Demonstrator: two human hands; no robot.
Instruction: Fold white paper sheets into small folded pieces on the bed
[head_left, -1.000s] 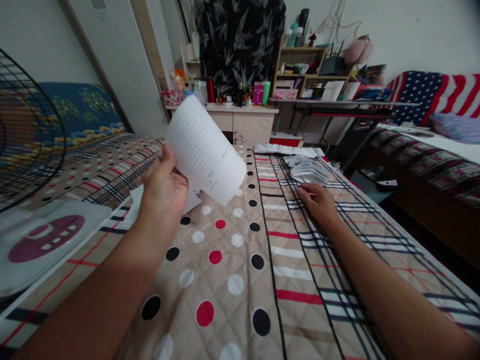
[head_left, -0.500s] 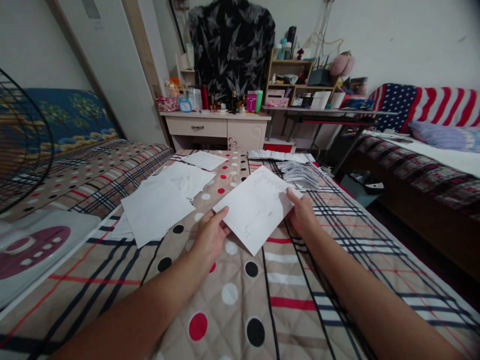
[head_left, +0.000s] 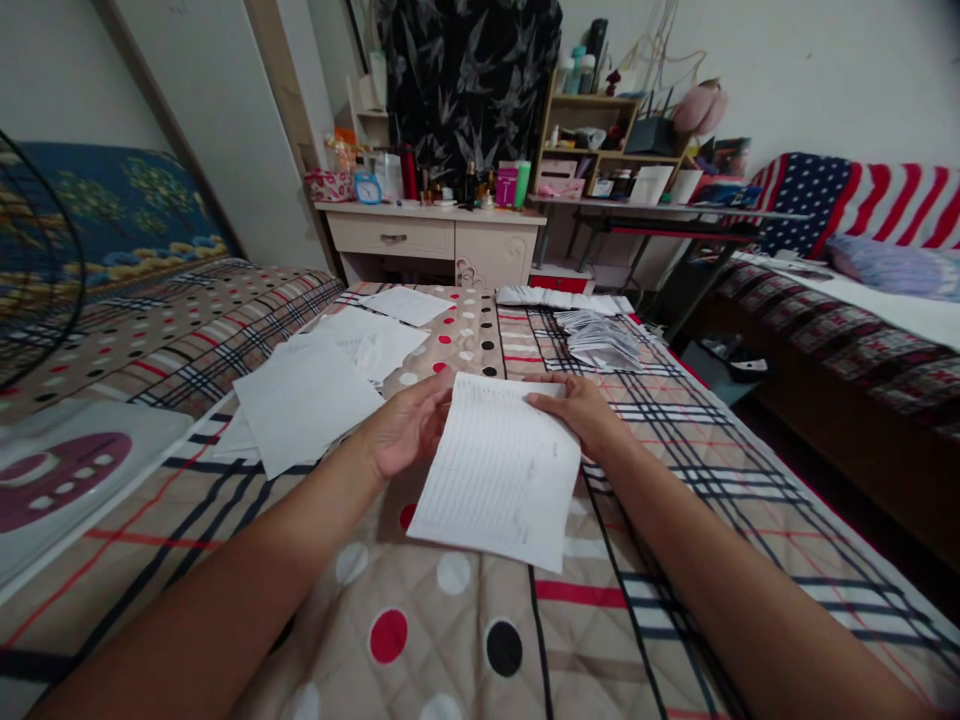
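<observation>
Lined sheet (head_left: 496,470) between hands (head_left: 579,410), long axis running roughly near-far.

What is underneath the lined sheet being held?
Around the lined sheet, the polka-dot quilt shows; the patch directly beneath is covered, so anything lying there cannot be seen.

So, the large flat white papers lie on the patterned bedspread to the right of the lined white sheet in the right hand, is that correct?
The head view shows the large flat white papers left, not right, of the lined white sheet; otherwise, yes.
</observation>
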